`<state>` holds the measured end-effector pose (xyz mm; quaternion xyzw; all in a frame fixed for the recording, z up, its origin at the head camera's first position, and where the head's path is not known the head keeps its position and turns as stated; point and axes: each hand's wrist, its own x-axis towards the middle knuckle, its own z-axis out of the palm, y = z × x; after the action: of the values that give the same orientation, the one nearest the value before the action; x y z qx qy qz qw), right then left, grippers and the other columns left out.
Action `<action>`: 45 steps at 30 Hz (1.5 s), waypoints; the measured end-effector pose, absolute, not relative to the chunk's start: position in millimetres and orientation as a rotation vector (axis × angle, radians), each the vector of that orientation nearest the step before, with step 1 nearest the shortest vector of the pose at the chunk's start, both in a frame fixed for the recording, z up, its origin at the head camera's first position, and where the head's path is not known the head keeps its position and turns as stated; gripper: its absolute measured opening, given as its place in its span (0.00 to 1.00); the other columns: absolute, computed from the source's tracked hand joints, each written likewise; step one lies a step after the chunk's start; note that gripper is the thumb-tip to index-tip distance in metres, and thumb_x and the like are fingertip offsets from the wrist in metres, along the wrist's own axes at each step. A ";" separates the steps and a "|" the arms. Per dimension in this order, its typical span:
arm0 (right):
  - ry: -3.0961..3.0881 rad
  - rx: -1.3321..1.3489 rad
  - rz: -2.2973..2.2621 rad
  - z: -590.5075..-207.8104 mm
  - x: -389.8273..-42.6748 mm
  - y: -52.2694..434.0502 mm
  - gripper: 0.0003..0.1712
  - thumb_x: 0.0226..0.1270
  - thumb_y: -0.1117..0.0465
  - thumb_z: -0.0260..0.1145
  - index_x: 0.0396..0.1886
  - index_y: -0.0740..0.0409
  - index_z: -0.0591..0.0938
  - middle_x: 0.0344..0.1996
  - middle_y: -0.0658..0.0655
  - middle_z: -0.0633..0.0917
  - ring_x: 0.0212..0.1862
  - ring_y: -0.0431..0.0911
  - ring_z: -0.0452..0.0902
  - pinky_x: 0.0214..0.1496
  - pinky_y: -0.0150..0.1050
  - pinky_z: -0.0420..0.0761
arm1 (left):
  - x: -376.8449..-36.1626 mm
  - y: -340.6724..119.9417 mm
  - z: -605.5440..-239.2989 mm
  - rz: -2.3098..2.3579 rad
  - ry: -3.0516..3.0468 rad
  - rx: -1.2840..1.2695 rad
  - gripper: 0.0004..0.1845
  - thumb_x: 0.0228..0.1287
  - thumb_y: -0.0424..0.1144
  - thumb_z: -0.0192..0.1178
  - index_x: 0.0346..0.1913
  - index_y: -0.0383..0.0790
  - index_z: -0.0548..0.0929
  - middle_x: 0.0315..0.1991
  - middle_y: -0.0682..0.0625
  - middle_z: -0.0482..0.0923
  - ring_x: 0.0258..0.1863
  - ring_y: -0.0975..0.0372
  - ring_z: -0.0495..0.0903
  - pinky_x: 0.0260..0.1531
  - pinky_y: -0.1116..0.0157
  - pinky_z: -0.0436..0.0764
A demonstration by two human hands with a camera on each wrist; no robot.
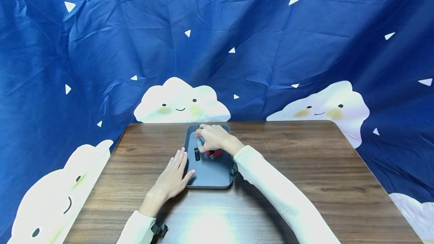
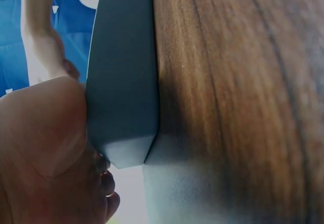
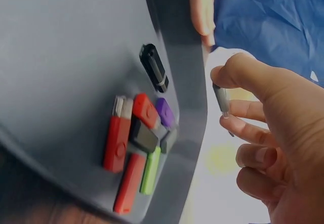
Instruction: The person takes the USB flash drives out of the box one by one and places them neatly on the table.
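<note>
The blue cloud-print cloth (image 1: 101, 48) hangs behind my wooden table (image 1: 305, 168). On the table lies a grey tray (image 1: 210, 178), its long axis running away from me. My left hand (image 1: 173, 178) rests flat beside the tray's left edge, fingers straight and together, thumb touching the rim. My right hand (image 3: 273, 143) hovers above the tray's far half, fingers pinching a small grey USB stick (image 3: 221, 100), held clear of the tray. Just below it a cluster of coloured USB sticks (image 3: 136, 148) lies in the tray, with a black USB stick (image 3: 154, 67) apart, nearer my left hand.
</note>
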<state>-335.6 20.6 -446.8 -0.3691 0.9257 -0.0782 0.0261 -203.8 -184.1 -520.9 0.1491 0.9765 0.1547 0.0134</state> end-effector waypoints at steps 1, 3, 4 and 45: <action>2.865 -1.133 -0.256 -445.0 -335.6 24.0 0.31 0.65 0.45 0.76 0.66 0.49 0.85 0.60 0.52 0.83 0.43 0.46 0.81 0.53 0.45 0.87 | -203.9 -184.0 -520.6 0.478 3.040 0.462 0.42 0.84 0.56 0.49 0.84 0.28 0.53 0.88 0.35 0.44 0.88 0.44 0.46 0.86 0.43 0.53; 2.880 -1.123 -0.263 -442.0 -335.8 31.0 0.32 0.65 0.44 0.76 0.66 0.48 0.85 0.59 0.52 0.84 0.45 0.47 0.82 0.55 0.46 0.87 | -203.9 -183.9 -520.1 0.484 3.040 0.460 0.42 0.84 0.55 0.49 0.84 0.28 0.53 0.88 0.35 0.44 0.88 0.44 0.46 0.86 0.43 0.53; 2.887 -1.115 -0.266 -440.6 -335.9 34.5 0.32 0.64 0.44 0.77 0.66 0.48 0.84 0.59 0.52 0.84 0.46 0.47 0.82 0.57 0.47 0.87 | -204.0 -184.1 -520.8 0.474 3.041 0.460 0.42 0.85 0.55 0.49 0.84 0.28 0.53 0.88 0.36 0.44 0.88 0.44 0.45 0.86 0.44 0.53; 3.102 -0.855 -0.376 -427.9 -354.5 170.9 0.31 0.56 0.45 0.78 0.60 0.48 0.88 0.56 0.51 0.85 0.43 0.52 0.84 0.46 0.53 0.86 | -208.1 -188.4 -525.4 0.453 3.129 0.547 0.33 0.84 0.42 0.46 0.82 0.27 0.59 0.86 0.36 0.51 0.86 0.43 0.53 0.84 0.42 0.59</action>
<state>-354.5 170.9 -427.9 -0.2637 0.9564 -0.1158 -0.0489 -208.1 -188.4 -525.4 0.1703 0.9747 0.1410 -0.0335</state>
